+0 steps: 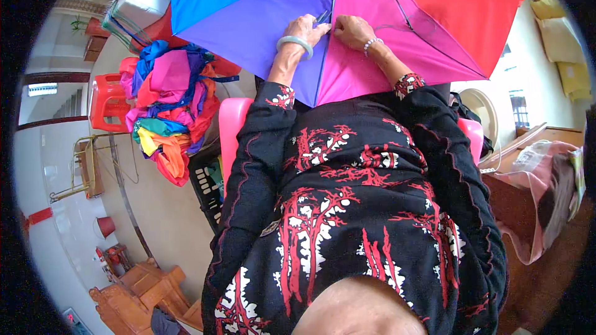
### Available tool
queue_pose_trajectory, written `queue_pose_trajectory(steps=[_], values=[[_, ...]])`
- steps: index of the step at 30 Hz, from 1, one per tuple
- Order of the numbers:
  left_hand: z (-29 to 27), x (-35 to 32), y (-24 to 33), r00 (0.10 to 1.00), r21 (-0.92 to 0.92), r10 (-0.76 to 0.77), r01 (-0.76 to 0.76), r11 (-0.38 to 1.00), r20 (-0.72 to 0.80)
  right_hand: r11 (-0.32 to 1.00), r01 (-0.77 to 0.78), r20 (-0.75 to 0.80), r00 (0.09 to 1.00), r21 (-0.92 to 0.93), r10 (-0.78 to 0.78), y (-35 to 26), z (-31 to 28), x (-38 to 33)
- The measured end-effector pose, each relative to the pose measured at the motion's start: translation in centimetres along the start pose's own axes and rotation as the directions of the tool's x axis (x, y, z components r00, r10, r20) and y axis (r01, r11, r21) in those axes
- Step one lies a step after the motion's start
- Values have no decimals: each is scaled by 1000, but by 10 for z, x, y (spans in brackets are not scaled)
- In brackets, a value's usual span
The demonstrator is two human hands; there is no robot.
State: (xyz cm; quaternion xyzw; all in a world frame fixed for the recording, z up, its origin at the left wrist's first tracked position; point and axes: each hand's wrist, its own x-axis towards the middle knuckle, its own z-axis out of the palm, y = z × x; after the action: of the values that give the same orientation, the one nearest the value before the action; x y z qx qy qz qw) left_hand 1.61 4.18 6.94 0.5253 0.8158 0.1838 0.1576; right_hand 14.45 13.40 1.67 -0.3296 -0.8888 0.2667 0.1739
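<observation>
both the left hand (306, 28) and right hand (351, 30) pinch the open rainbow umbrella (372, 18) canopy's seam.

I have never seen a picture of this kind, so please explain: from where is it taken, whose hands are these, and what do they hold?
One wide camera worn on a person's head looks down, so edges bend. The black and red garment is the person's own. Both arms reach forward onto an open multicoloured umbrella canopy. The left hand, wearing a pale bangle, and the right hand, wearing a bead bracelet, pinch the fabric at a seam. What the fingers grip is too small to tell. To the left lies a pile of coloured fabric.
</observation>
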Motion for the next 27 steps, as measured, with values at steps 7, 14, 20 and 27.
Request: queue_pose_trajectory(steps=[7, 14, 20, 27], values=[[-1, 3, -20, 999, -183, 39, -38, 982, 2, 999, 24, 22, 999, 20, -25, -5, 0, 4], [-5, -9, -11, 979, 97, 192, -198, 975, 61, 998, 2, 40, 999, 57, -5, -1, -1, 3], [-1, -3, -19, 987, 60, 153, -149, 987, -57, 995, -27, 61, 998, 99, 21, -4, -1, 3], [-2, -6, -14, 993, -220, 34, -58, 974, -111, 995, -26, 61, 998, 94, 20, -5, -5, 1]])
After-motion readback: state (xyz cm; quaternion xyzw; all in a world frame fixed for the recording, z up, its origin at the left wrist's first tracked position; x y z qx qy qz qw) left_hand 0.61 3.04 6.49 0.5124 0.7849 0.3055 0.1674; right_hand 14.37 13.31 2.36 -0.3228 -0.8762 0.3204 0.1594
